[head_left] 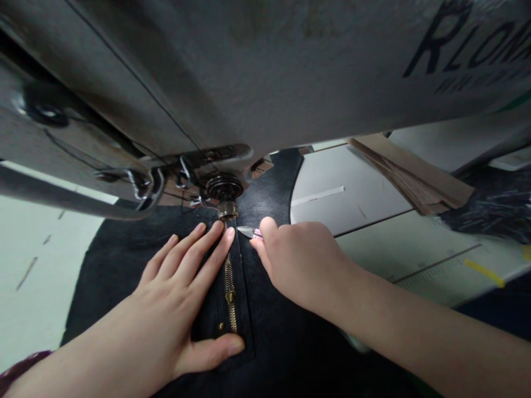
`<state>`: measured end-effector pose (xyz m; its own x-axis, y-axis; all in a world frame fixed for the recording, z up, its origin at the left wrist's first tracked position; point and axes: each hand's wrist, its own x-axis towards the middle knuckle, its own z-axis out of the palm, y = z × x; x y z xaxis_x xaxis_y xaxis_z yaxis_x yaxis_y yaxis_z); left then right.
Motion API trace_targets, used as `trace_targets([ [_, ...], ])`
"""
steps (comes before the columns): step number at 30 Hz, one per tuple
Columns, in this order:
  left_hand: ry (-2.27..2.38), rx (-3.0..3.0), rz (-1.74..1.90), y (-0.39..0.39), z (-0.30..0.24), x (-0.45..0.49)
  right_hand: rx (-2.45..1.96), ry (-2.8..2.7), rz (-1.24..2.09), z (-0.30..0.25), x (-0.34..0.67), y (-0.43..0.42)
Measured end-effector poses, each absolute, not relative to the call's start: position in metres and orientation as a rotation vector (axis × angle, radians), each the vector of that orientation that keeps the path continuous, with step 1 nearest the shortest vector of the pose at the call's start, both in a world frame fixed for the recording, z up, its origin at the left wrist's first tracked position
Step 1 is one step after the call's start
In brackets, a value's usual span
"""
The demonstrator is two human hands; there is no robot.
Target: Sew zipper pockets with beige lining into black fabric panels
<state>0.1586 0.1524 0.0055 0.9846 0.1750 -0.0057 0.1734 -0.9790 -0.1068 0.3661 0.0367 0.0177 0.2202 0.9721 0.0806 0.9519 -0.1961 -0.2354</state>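
Note:
My left hand (186, 282) lies flat with spread fingers on a black garment panel (282, 354), pressing it beside a brass zipper (229, 287) with a small pull. The zipper's top end runs under the metal presser foot (228, 210) of a sewing machine (232, 72), whose grey head fills the top of the view. My right hand (298, 265) pinches small thread snips (248, 232) with a pink grip. Their steel tips point left towards the zipper, close to the presser foot. The needle is hidden.
The black panel's far part runs onto a white-green work table (352, 193) with a measuring scale and yellow tape. A stack of brown paper patterns (410, 174) lies at the right, beside a pile of dark fabric (489, 207).

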Motion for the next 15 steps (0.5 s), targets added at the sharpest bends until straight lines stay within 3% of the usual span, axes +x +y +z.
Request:
trace_targets([
  [9,-0.276,-3.015,0.016,0.1526,0.0055,0.1588,-2.181,-1.949,0.044,0.0159,0.3675,0.037],
  [15,-0.266,-2.994,0.04,0.1512,0.0106,0.1625,-2.247,-1.875,0.177,0.02,0.3722,0.0346],
])
